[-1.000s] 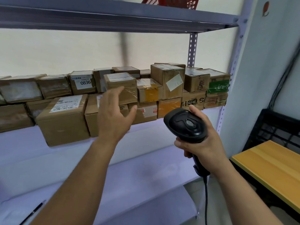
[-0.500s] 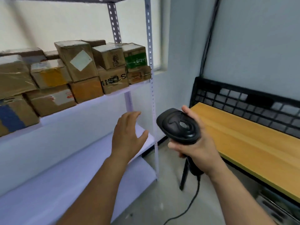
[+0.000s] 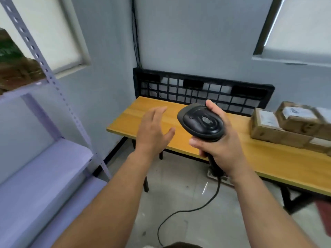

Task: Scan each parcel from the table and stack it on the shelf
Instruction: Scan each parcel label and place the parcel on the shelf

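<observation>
Now the shelf (image 3: 44,158) fills the left of the frame, only a blurred corner of stacked boxes showing at its upper left; a second ago those boxes filled the view, so the head has turned from shelf to surface. The wooden surface (image 3: 268,163) runs from centre to the right edge. The parcels (image 3: 286,126) sit at the right edge of it, their long sides lying roughly along the surface's length, well apart from both hands and to the right of them. The right hand (image 3: 220,147) is the nearer, but it is wrapped round the scanner (image 3: 201,122). The left hand (image 3: 154,129), fingers spread and empty, hovers over the bare left end, so it must cross rightward to reach a parcel.
</observation>
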Action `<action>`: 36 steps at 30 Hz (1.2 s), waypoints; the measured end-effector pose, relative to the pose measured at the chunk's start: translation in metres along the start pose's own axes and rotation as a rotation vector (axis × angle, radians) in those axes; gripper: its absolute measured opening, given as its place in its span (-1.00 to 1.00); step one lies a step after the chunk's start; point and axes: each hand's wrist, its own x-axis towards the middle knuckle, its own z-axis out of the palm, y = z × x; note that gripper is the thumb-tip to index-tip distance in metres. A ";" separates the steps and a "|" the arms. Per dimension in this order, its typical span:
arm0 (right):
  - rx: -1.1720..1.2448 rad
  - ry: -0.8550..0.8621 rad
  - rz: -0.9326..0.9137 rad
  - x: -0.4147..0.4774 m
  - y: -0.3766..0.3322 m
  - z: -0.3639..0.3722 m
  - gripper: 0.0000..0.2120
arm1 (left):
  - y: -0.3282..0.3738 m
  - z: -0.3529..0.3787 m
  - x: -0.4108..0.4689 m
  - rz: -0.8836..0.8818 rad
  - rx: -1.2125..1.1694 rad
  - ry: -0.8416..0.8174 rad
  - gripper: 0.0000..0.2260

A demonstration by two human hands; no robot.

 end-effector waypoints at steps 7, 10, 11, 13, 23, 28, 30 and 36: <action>-0.015 0.231 0.066 -0.022 0.010 -0.073 -0.08 | 0.058 0.064 0.027 0.140 -0.091 -0.118 -0.44; -0.062 0.308 0.099 -0.027 0.021 -0.102 -0.09 | 0.080 0.096 0.036 0.173 -0.124 -0.157 -0.44; -0.080 0.333 0.106 -0.027 0.024 -0.112 -0.10 | 0.086 0.107 0.039 0.181 -0.137 -0.176 -0.44; -0.110 0.391 0.125 -0.025 0.030 -0.132 -0.13 | 0.098 0.128 0.048 0.196 -0.161 -0.216 -0.44; -0.210 0.549 0.196 0.029 0.061 -0.238 -0.12 | 0.148 0.233 0.124 0.203 -0.224 -0.350 -0.45; -0.237 0.617 0.266 0.051 0.082 -0.285 -0.11 | 0.173 0.287 0.162 0.204 -0.290 -0.413 -0.47; -0.247 0.647 0.295 0.053 0.090 -0.303 -0.10 | 0.187 0.311 0.173 0.199 -0.318 -0.443 -0.48; -0.283 0.703 0.348 0.049 0.110 -0.357 -0.10 | 0.225 0.373 0.185 0.131 -0.380 -0.582 -0.45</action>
